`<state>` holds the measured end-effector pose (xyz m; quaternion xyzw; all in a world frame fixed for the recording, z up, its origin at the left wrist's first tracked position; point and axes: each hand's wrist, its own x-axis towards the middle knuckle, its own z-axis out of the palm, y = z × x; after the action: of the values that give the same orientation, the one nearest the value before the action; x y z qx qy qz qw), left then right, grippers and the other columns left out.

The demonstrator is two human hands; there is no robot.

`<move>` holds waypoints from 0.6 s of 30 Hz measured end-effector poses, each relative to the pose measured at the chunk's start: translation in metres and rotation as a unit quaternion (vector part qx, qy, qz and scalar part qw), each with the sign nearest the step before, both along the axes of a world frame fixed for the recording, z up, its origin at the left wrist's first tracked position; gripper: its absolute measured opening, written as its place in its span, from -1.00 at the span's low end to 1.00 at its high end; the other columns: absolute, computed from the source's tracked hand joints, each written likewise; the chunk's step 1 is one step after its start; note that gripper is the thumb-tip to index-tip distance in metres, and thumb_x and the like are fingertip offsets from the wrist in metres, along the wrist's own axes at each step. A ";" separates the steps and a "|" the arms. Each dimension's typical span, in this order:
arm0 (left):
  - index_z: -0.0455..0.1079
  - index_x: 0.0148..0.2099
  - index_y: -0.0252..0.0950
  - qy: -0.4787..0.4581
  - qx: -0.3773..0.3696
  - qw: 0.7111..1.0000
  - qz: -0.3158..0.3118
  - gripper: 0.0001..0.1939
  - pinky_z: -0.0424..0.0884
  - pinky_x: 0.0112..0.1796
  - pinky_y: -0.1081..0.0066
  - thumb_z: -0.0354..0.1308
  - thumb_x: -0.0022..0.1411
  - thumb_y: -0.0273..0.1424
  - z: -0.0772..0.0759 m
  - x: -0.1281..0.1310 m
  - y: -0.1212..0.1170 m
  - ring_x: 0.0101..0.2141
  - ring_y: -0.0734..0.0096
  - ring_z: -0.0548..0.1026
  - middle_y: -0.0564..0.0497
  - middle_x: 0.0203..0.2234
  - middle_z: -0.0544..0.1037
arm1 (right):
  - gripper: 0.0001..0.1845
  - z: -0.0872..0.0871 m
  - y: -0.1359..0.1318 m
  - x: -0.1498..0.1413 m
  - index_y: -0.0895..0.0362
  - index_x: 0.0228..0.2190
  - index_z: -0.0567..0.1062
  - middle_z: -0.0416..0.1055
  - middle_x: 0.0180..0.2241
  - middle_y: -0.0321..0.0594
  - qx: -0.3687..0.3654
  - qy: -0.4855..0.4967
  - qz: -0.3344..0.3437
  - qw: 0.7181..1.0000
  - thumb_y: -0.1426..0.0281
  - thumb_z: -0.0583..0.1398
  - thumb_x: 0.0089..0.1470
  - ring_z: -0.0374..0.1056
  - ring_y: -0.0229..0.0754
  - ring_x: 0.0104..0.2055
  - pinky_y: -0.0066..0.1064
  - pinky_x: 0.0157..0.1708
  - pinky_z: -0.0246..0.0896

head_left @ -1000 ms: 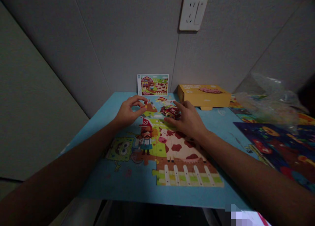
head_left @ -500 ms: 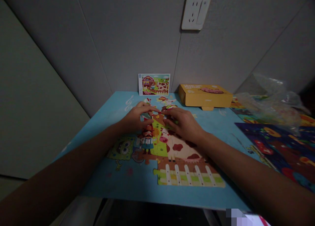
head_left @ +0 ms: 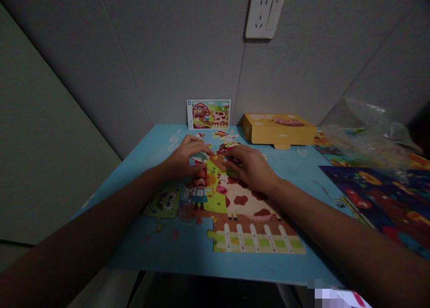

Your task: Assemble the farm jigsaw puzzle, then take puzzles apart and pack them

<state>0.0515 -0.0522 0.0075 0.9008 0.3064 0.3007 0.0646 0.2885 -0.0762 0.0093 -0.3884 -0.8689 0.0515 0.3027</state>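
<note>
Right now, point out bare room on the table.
Bare: tabletop between the yellow box and right hand; the near strip beside the puzzle, left of its fence. Crowded: loose pieces before the picture card; dark-blue picture and plastic wrap at right.

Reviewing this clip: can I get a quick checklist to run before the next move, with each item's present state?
1. Both hands visible: ok; left hand and right hand flank a brown-and-green piece.
2. That piece firmly gripped: cannot tell; contact is too small to judge.
3. Picture card unobstructed: ok; it stands upright behind the hands.
4. Joined puzzle filled at lower left: not ok; table shows left of the printed fence.
5. Far pieces fully visible: not ok; hands partly cover some.
</note>
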 end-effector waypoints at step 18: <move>0.48 -0.19 -0.24 -0.003 0.061 0.997 0.048 -0.83 0.21 0.04 0.12 0.19 0.14 -0.36 0.001 -0.003 0.004 -0.04 0.20 0.29 -0.04 -0.12 0.53 | -0.77 0.000 0.001 0.000 0.17 -0.22 0.57 0.51 -0.26 -0.06 0.008 -0.013 -0.010 1.000 0.36 0.18 0.12 0.39 -0.11 -0.20 -0.28 -0.18 0.24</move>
<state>0.0487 -0.0484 0.0087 0.8864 0.3304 0.3241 -0.0041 0.2884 -0.0750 0.0094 -0.3950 -0.8692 0.0372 0.2952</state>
